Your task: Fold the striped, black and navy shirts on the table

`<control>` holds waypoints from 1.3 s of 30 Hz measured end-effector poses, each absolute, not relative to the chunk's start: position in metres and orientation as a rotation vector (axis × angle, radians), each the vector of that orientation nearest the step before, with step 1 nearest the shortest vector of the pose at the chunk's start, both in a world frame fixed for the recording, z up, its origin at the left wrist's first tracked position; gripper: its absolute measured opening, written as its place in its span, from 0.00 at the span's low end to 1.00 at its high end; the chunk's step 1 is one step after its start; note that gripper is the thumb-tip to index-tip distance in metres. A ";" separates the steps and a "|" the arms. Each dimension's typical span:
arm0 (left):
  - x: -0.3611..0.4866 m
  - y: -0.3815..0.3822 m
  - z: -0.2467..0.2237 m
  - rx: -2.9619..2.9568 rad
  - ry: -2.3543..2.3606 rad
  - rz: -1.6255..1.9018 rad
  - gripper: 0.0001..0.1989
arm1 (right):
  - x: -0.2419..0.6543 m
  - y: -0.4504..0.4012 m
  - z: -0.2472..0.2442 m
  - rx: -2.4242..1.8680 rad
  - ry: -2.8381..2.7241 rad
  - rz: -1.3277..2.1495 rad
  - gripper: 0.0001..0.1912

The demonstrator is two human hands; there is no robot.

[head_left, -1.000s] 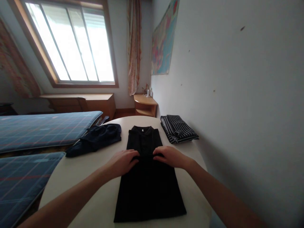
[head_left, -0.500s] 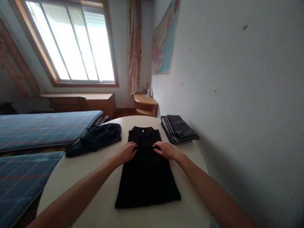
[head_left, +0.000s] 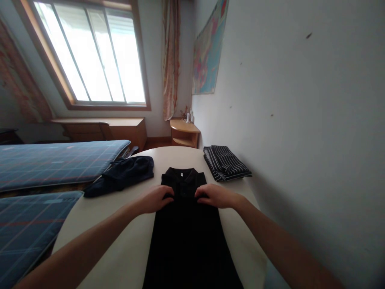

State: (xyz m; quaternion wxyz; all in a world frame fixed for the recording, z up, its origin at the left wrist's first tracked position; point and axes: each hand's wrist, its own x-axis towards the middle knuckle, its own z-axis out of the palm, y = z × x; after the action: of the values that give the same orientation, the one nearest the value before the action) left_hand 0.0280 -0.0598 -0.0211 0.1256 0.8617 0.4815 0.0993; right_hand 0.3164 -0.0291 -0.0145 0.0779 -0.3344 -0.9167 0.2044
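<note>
Black shirt: black collared cloth shirt, on the round cream-white table, collar toward twelve o'clock, body running down to six.
Left hand: the left hand, at the shirt's ten o'clock side, pinches a folded edge below the collar between thumb and fingers.
Right hand: the right hand, at two o'clock, pinches the same edge.
Corner stand: curved light-brown wooden stand, beyond the table's twelve o'clock; small white bottle-like objects stand on top; the inside of its open shelf is too dark to read.
Table rim: crumpled navy-blue cloth garment at ten o'clock; folded black-and-white striped cloth at one.
Cut off: shirt's lower end at six; blue plaid pad at nine.
Hard to read: shirt's black folds merge; thumb tips are shadowed.
</note>
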 end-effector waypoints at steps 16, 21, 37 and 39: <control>0.036 0.007 -0.053 2.490 1.784 0.343 0.11 | 0.297 0.045 -0.056 -1.280 -2.556 0.300 0.12; 0.033 -0.001 -0.058 2.506 1.724 0.305 0.13 | 0.303 0.039 -0.062 -1.267 -2.517 0.365 0.12; 0.007 -0.022 -0.024 2.449 1.583 0.298 0.12 | 0.333 0.012 -0.032 -1.158 -2.547 0.660 0.14; 0.003 -0.018 -0.010 2.412 1.504 0.381 0.13 | 0.338 0.015 -0.020 -1.106 -2.514 0.672 0.14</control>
State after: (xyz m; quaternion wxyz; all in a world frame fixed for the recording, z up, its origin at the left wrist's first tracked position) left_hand 0.0026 -0.0185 -0.0098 0.1365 0.8332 0.5195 0.1315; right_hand 0.3379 0.0149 -0.0203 0.1564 -0.3862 -0.8782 0.2346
